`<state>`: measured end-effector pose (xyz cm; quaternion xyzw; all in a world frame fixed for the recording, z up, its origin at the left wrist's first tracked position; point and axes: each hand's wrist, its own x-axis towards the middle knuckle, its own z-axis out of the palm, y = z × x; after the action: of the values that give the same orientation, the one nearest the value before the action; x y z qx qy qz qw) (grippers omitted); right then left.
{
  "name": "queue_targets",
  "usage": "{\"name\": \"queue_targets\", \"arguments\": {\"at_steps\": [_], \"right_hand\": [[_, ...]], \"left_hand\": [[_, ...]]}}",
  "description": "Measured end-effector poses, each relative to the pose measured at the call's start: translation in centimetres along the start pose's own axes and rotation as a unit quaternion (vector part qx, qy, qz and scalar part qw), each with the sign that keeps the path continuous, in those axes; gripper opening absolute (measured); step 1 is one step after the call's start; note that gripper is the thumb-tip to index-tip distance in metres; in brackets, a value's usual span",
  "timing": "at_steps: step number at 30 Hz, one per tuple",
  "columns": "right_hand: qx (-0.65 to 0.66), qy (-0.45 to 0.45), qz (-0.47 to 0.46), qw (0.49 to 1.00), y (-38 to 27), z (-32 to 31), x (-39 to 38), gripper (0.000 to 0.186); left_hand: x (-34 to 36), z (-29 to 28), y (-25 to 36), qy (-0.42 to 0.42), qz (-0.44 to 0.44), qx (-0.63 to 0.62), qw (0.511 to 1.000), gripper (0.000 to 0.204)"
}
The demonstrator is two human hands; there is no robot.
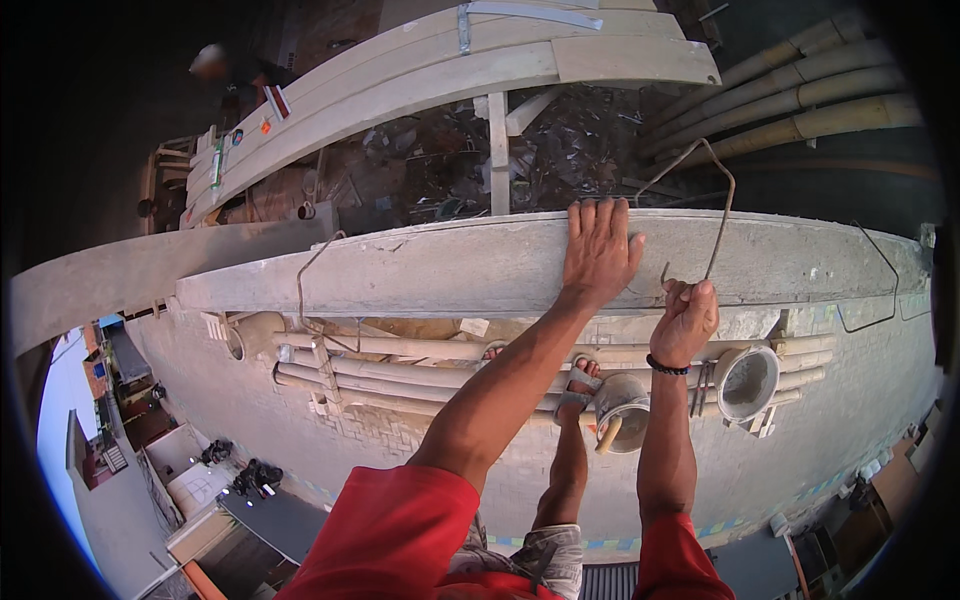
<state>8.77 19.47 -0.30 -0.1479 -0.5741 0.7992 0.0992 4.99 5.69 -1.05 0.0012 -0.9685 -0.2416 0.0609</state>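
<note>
A long grey ledge (450,260), the top of a wall or a beam, crosses in front of me. My left hand (600,245) lies on it with fingers stretched toward its far edge, holding nothing. Just to its right, my right hand (688,310) is closed at the near edge around the lower end of a bent metal rod (730,210). The rod arches over the ledge, and its other end drops behind the far edge. Similar bent rods hook over the ledge at the left (301,275) and the right (890,265).
Below the ledge my sandalled feet are on bamboo poles (430,368), high above the ground. Two buckets (745,385) of grey mix stand there, one with a wooden handle (607,436). Beyond are pale planks (400,105), more bamboo (820,95) and a dim person (212,62).
</note>
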Motion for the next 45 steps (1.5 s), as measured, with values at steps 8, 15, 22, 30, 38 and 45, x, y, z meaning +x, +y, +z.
{"name": "queue_targets", "arguments": {"at_steps": [8,15,22,30,38,45], "right_hand": [[-0.022,0.03,-0.009,0.999,0.3,0.6,-0.5,0.039],[-0.03,0.048,-0.016,0.998,-0.4,-0.3,0.6,0.04],[-0.011,0.043,-0.018,0.999,-0.1,-1.1,0.5,0.04],[-0.006,0.025,-0.026,0.999,0.3,-0.5,-0.1,0.039],[-0.025,0.012,0.003,1.0,-0.8,-1.9,-1.9,0.039],[-0.026,-0.025,0.012,0.999,-0.5,-5.1,-4.7,0.044]], "left_hand": [[0.0,-0.2,-0.1,0.017,-0.001,0.006,1.0,0.053],[0.3,0.1,0.0,0.006,-0.005,0.031,0.999,0.053],[0.4,0.2,0.5,0.009,0.004,0.04,0.999,0.052],[0.2,0.2,0.2,0.025,0.006,0.045,0.999,0.052],[0.3,0.3,0.1,0.02,0.017,0.042,0.999,0.052],[0.3,0.5,0.0,0.024,0.023,0.051,0.998,0.051]]}}
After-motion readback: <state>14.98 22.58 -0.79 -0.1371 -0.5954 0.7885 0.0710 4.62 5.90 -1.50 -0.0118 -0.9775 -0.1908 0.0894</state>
